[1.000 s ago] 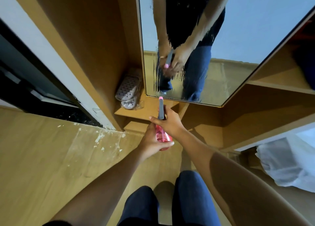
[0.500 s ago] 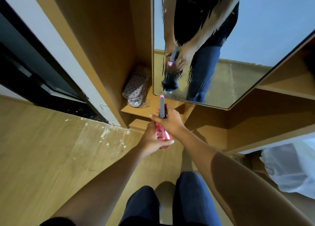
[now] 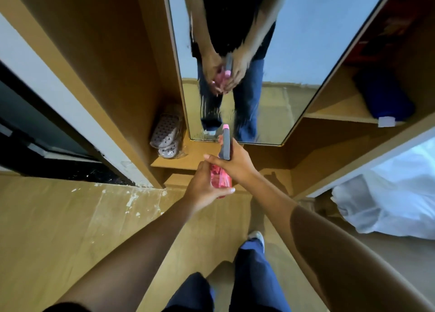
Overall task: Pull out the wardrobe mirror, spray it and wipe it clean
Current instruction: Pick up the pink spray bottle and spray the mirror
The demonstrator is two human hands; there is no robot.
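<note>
The tall wardrobe mirror (image 3: 303, 52) stands pulled out from the wooden wardrobe, its lower glass streaked with wet runs. I hold a pink spray bottle (image 3: 220, 177) with a grey head and pink nozzle pointing at the mirror's bottom edge. My right hand (image 3: 235, 163) grips the bottle's neck and trigger. My left hand (image 3: 204, 189) cups the bottle's body from below and the left. The mirror reflects both hands and the bottle.
A bagged pair of perforated slippers (image 3: 166, 132) lies on the low wardrobe shelf left of the mirror. A dark blue folded item (image 3: 386, 99) sits on a shelf at right. White bedding (image 3: 388, 201) lies at right. Wooden floor (image 3: 58, 229) spreads to the left.
The view has shifted so the mirror sits further right and lower. The bottle and both hands keep the same grip, now slightly closer to the mirror's bottom edge.
</note>
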